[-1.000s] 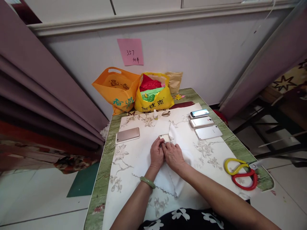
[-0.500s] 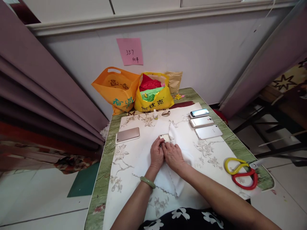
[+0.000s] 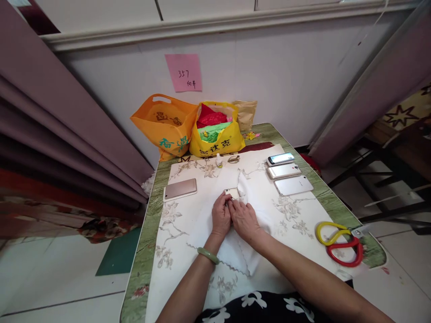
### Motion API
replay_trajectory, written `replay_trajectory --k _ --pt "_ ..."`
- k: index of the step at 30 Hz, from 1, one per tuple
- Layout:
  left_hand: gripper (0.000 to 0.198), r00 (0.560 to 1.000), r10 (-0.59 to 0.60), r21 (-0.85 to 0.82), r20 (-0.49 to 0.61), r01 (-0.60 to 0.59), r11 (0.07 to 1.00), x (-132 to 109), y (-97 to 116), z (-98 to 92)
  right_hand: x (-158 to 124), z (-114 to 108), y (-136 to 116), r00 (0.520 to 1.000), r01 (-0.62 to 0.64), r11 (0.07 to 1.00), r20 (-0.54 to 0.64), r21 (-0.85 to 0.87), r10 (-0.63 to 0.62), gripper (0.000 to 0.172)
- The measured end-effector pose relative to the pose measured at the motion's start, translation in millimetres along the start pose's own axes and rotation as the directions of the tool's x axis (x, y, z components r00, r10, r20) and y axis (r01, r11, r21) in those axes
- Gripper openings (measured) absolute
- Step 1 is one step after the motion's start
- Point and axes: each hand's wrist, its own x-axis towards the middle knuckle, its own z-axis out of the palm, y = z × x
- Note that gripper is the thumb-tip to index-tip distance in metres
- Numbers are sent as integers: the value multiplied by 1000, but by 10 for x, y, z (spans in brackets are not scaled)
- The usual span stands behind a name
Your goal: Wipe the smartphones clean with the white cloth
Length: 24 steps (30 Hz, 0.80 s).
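A pale gold phone (image 3: 231,192) lies on a white cloth (image 3: 232,255) with a scalloped edge, spread in the middle of the table. My left hand (image 3: 221,215) is closed at the phone's lower left side, its fingers curled against it. Over the phone's lower part, my right hand (image 3: 244,220) has its fingers bent and pressed together, meeting the left fingertips. Both hands cover most of the phone, so what the right fingertips pinch is hidden. A fold of the cloth rises along the phone's right side.
Two stacked phones (image 3: 181,189) lie on the left, several more phones (image 3: 293,185) on the right. Large scissors (image 3: 340,244) rest near the right edge. A small bottle (image 3: 218,160), brown-framed glasses (image 3: 233,159), an orange bag (image 3: 168,130) and a yellow bag (image 3: 218,141) stand toward the back.
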Motion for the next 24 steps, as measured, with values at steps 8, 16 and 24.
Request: replay_trajectory --k 8,16,24 --pt "38 1000 -9 11 -6 9 1000 1 -25 15 -55 63 44 1000 1 1000 1 4 -1 43" --pt "41 1000 1 3 2 -1 1000 -9 -19 8 -84 51 35 1000 -3 1000 -16 -11 3 45" --pt "41 1000 3 10 9 -3 1000 0 -5 2 -11 15 23 1000 4 1000 -17 7 -4 39"
